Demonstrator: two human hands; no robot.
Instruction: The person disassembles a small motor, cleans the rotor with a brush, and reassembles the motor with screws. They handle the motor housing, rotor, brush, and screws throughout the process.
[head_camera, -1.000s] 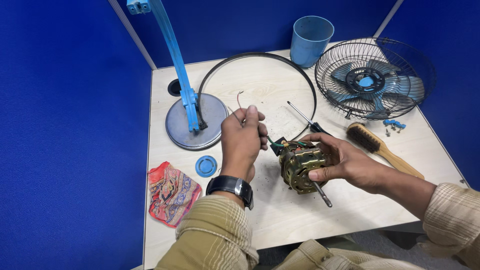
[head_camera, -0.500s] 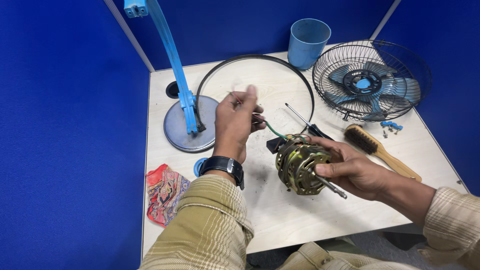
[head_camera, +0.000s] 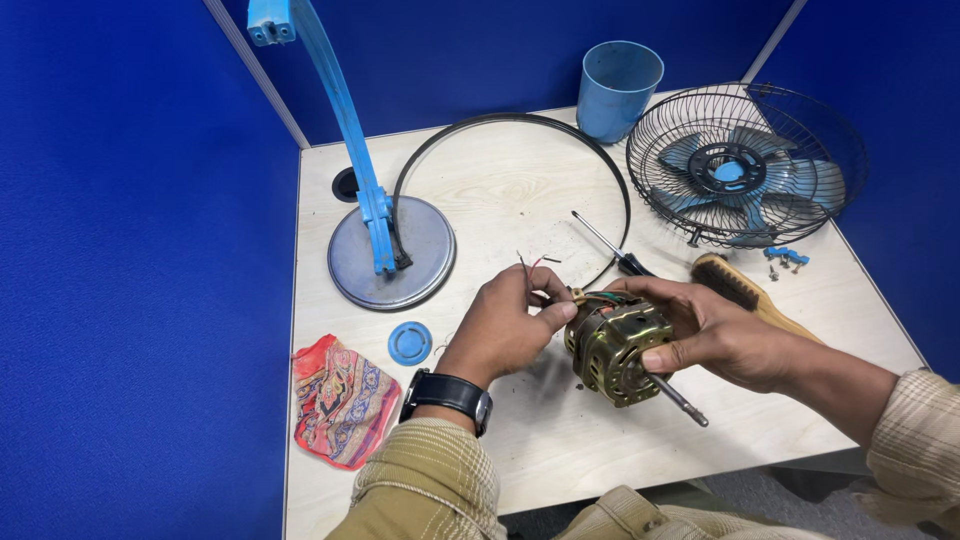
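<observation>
The fan motor, a brass-coloured metal block with a steel shaft sticking out toward the lower right, sits just above the table near its front middle. The right hand cradles it from the side, fingers curled over the top and thumb pressed on the front face, closed firmly around the housing; this appears to steady the motor and turn its wired end toward the other hand. The left hand pinches the thin wires that come out of the motor's top left, thumb and fingertips shut on them, with loose ends poking up past the knuckles. A black watch sits on that wrist.

Around them lie a screwdriver just behind the motor, a wooden brush beside the right hand, a few small screws and a blue clip near the fan cage with its blue blades, a black ring, a blue cup, the blue stand on its round base, a small blue cap and a patterned cloth.

Compared with half a second ago, the left hand has dropped from a raised position, where it pulled the wires up and away, to sit close against the motor. The motor itself has barely shifted.
</observation>
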